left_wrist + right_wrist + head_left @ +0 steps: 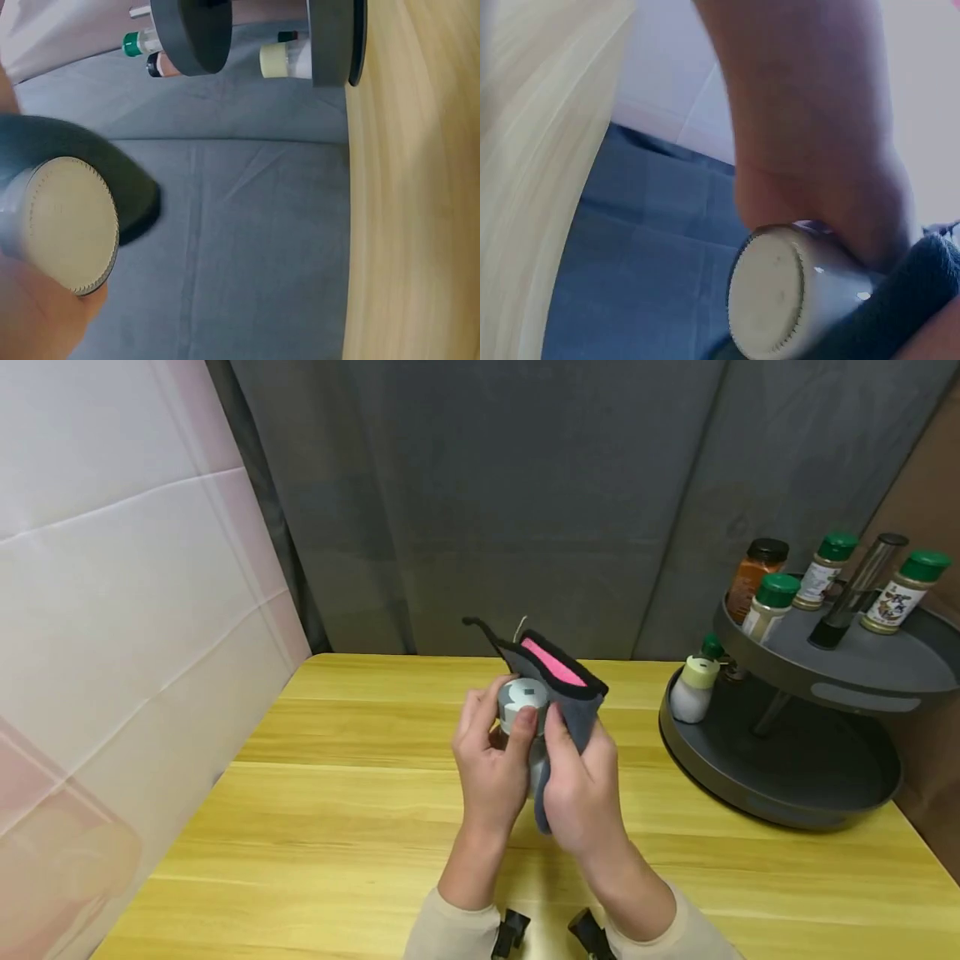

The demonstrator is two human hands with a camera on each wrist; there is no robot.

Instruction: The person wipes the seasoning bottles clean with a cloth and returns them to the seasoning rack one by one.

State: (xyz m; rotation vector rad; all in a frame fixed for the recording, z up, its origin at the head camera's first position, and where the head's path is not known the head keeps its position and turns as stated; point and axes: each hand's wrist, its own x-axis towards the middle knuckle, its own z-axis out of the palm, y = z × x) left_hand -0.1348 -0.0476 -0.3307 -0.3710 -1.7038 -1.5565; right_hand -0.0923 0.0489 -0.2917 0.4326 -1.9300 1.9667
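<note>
In the head view, my left hand (491, 760) grips a clear jar with a grey-and-white lid (523, 695), its thumb on the lid's near side. My right hand (581, 785) holds a grey cloth (579, 714) with black edging and a pink patch against the jar's right side. The cloth's upper end stands up above the hands, and a thin string sticks out behind. Both wrist views show the jar's round pale base (73, 225), and the cloth (904, 304) lies along the glass. The hands hide most of the jar's body.
At the right stands a two-tier dark grey turntable (780, 777). Several spice bottles with green or black caps and a clear grinder (858, 593) are on its upper tier. A pale-capped white bottle (693, 689) stands on the lower tier. A grey curtain (480, 510) hangs behind the wooden table (337, 827).
</note>
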